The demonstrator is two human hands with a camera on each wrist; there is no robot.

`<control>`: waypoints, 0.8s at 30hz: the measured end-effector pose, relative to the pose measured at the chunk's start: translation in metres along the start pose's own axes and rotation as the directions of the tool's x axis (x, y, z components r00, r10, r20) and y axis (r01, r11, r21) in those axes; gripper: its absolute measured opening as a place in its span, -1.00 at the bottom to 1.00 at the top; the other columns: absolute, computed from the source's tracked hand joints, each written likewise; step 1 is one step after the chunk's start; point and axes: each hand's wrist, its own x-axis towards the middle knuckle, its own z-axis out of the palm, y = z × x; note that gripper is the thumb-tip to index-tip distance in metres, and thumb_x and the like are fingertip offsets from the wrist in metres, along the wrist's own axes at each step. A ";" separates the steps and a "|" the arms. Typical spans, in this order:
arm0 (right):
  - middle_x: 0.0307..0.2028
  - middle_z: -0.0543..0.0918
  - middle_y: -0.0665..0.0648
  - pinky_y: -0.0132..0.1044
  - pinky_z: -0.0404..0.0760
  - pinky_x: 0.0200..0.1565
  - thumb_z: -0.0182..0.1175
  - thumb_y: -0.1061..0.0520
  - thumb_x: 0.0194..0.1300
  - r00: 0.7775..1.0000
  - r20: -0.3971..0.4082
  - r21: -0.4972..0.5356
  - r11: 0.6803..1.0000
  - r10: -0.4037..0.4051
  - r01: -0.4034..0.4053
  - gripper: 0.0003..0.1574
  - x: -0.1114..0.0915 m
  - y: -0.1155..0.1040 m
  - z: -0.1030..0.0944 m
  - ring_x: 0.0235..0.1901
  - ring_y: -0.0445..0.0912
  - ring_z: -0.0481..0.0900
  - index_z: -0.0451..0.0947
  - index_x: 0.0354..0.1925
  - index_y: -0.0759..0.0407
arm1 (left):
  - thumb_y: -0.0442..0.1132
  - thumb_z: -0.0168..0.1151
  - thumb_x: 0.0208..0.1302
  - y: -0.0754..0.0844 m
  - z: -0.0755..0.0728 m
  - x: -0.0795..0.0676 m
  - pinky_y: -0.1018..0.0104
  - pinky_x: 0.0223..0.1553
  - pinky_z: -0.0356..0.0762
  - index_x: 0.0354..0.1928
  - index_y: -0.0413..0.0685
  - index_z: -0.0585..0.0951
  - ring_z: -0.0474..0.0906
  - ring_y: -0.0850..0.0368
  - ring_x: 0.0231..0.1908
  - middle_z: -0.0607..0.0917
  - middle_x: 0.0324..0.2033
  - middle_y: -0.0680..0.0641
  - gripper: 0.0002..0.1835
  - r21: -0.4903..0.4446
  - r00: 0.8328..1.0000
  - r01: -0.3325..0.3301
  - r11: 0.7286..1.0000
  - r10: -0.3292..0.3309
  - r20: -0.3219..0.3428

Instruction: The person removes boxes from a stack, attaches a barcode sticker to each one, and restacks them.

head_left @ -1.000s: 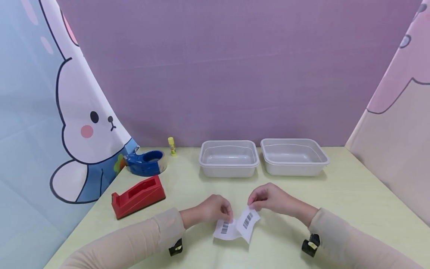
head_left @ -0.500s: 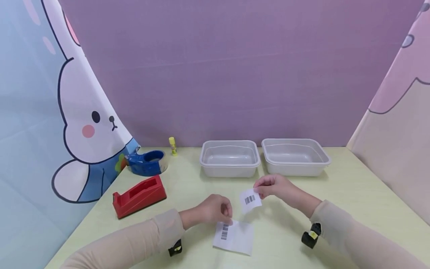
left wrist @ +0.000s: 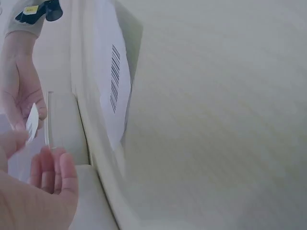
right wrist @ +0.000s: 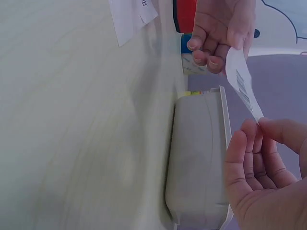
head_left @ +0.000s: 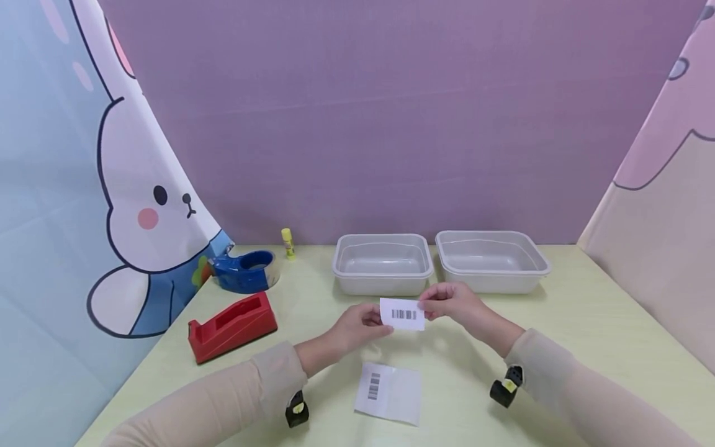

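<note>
Pinching small barcode label (head_left: 403,314) above table (head_left: 463,397): L hand (head_left: 356,327) at left edge, R hand (head_left: 457,308) at right edge; bigger sheet (head_left: 399,397) (also w/ barcode) lies near, 2 tubs (head_left: 382,285) far.

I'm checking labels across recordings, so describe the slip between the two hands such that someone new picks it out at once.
On the pale table, find the two grey trays side by side. In front of them, the left hand and right hand hold up a white barcoded slip. The larger barcoded sheet lies on the table; only this slip is held in the air.
</note>
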 end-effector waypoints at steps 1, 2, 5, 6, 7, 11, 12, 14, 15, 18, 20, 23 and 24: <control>-0.43 0.70 0.01 -0.17 0.72 -0.16 0.30 0.26 0.21 1.000 -0.003 0.005 1.000 0.001 -0.001 -0.73 0.001 0.000 0.000 -0.41 -0.16 0.63 0.58 -0.16 0.45 | -0.35 0.36 0.15 -0.001 0.000 0.001 0.43 -0.25 0.64 -0.16 -0.33 0.59 0.56 0.28 -0.37 0.69 -0.34 -0.09 -0.75 -0.038 1.000 0.006 0.999 -0.007 -0.017; -0.45 0.69 0.00 -0.18 0.72 -0.16 0.30 0.26 0.21 1.000 -0.006 0.011 1.000 0.004 -0.004 -0.73 0.002 0.001 0.001 -0.41 -0.16 0.62 0.58 -0.17 0.44 | -0.38 0.34 0.16 -0.002 -0.001 0.001 0.40 -0.26 0.66 -0.15 -0.36 0.58 0.57 0.28 -0.38 0.69 -0.34 -0.11 -0.76 -0.067 0.999 0.014 0.998 -0.017 -0.032; -0.45 0.68 0.00 -0.24 0.72 -0.19 0.31 0.26 0.21 1.000 -0.012 0.029 1.000 0.005 -0.005 -0.75 0.005 0.004 0.001 -0.41 -0.16 0.62 0.58 -0.18 0.42 | -0.40 0.29 0.20 -0.003 -0.003 0.004 0.33 -0.24 0.70 -0.15 -0.40 0.57 0.59 0.27 -0.40 0.69 -0.34 -0.15 -0.77 -0.128 0.996 0.039 0.991 -0.049 -0.077; -0.45 0.68 0.00 -0.26 0.71 -0.19 0.31 0.26 0.20 1.000 -0.013 0.037 0.999 0.005 -0.005 -0.75 0.007 0.005 0.002 -0.41 -0.16 0.62 0.58 -0.18 0.41 | -0.40 0.28 0.21 -0.004 -0.004 0.005 0.30 -0.23 0.71 -0.15 -0.42 0.56 0.60 0.26 -0.40 0.69 -0.34 -0.15 -0.78 -0.146 0.994 0.046 0.988 -0.059 -0.091; -0.45 0.68 0.00 -0.27 0.71 -0.19 0.31 0.26 0.20 1.000 -0.013 0.042 0.999 0.007 -0.006 -0.76 0.008 0.005 0.002 -0.41 -0.15 0.63 0.58 -0.18 0.41 | -0.40 0.28 0.22 -0.004 -0.005 0.006 0.28 -0.22 0.72 -0.16 -0.42 0.56 0.61 0.26 -0.40 0.69 -0.34 -0.16 -0.78 -0.158 0.992 0.051 0.986 -0.068 -0.105; -0.40 0.69 0.02 -0.29 0.72 -0.18 0.30 0.27 0.21 1.000 -0.005 0.082 0.997 0.009 -0.009 -0.69 0.013 0.008 0.005 -0.38 -0.15 0.63 0.54 -0.11 0.46 | -0.38 0.27 0.24 -0.005 -0.008 0.009 0.26 -0.22 0.73 -0.20 -0.41 0.57 0.63 0.25 -0.43 0.71 -0.38 -0.11 -0.81 -0.186 0.983 0.075 0.980 -0.104 -0.154; -0.39 0.70 0.02 -0.30 0.72 -0.18 0.29 0.28 0.21 1.000 -0.005 0.096 0.995 0.010 -0.010 -0.64 0.014 0.009 0.006 -0.38 -0.15 0.63 0.51 -0.07 0.49 | -0.38 0.28 0.23 -0.006 -0.009 0.010 0.26 -0.23 0.73 -0.21 -0.42 0.57 0.63 0.25 -0.44 0.71 -0.39 -0.11 -0.81 -0.190 0.980 0.078 0.979 -0.110 -0.165; -0.36 0.68 0.03 -0.33 0.71 -0.18 0.27 0.30 0.22 1.000 -0.003 0.109 0.994 0.002 -0.002 -0.55 0.017 0.010 0.008 -0.36 -0.16 0.63 0.45 0.02 0.55 | -0.38 0.28 0.23 -0.007 -0.009 0.011 0.26 -0.24 0.74 -0.22 -0.41 0.58 0.63 0.25 -0.45 0.72 -0.40 -0.12 -0.82 -0.185 0.977 0.076 0.980 -0.110 -0.180; -0.34 0.67 0.02 -0.34 0.71 -0.19 0.27 0.30 0.22 1.000 -0.005 0.114 0.994 0.000 0.000 -0.51 0.018 0.011 0.009 -0.36 -0.17 0.63 0.42 0.06 0.56 | -0.38 0.28 0.24 -0.008 -0.010 0.012 0.27 -0.24 0.74 -0.22 -0.41 0.58 0.63 0.25 -0.45 0.72 -0.39 -0.12 -0.82 -0.184 0.976 0.075 0.980 -0.110 -0.187; -0.33 0.65 0.02 -0.35 0.70 -0.20 0.27 0.30 0.21 0.999 -0.031 0.118 0.993 0.019 -0.016 -0.48 0.021 0.012 0.014 -0.36 -0.19 0.63 0.40 0.09 0.54 | -0.38 0.28 0.24 -0.010 -0.011 0.016 0.27 -0.23 0.74 -0.21 -0.40 0.58 0.63 0.25 -0.44 0.72 -0.36 -0.16 -0.82 -0.188 0.974 0.065 0.980 -0.103 -0.204; -0.36 0.67 0.03 -0.34 0.71 -0.21 0.28 0.27 0.23 0.997 -0.049 0.109 0.993 0.055 -0.050 -0.53 0.023 0.014 0.018 -0.38 -0.19 0.63 0.45 0.04 0.51 | -0.37 0.27 0.25 -0.011 -0.013 0.018 0.27 -0.22 0.74 -0.19 -0.39 0.58 0.63 0.25 -0.44 0.72 -0.33 -0.19 -0.82 -0.193 0.972 0.056 0.980 -0.098 -0.215; -0.39 0.72 0.14 -0.28 0.73 -0.21 0.27 0.23 0.25 0.990 -0.066 0.104 0.988 0.122 -0.115 -0.62 0.026 0.016 0.025 -0.41 -0.16 0.66 0.51 -0.05 0.50 | -0.37 0.27 0.25 -0.014 -0.015 0.022 0.29 -0.23 0.73 -0.19 -0.39 0.59 0.63 0.25 -0.45 0.72 -0.33 -0.20 -0.82 -0.196 0.967 0.058 0.979 -0.105 -0.234; -0.39 0.73 0.18 -0.26 0.74 -0.21 0.26 0.22 0.27 0.988 -0.066 0.094 0.987 0.141 -0.134 -0.63 0.028 0.016 0.027 -0.41 -0.15 0.66 0.52 -0.06 0.51 | -0.37 0.28 0.25 -0.015 -0.016 0.024 0.30 -0.24 0.73 -0.19 -0.39 0.59 0.63 0.26 -0.45 0.72 -0.34 -0.20 -0.82 -0.197 0.964 0.065 0.978 -0.113 -0.240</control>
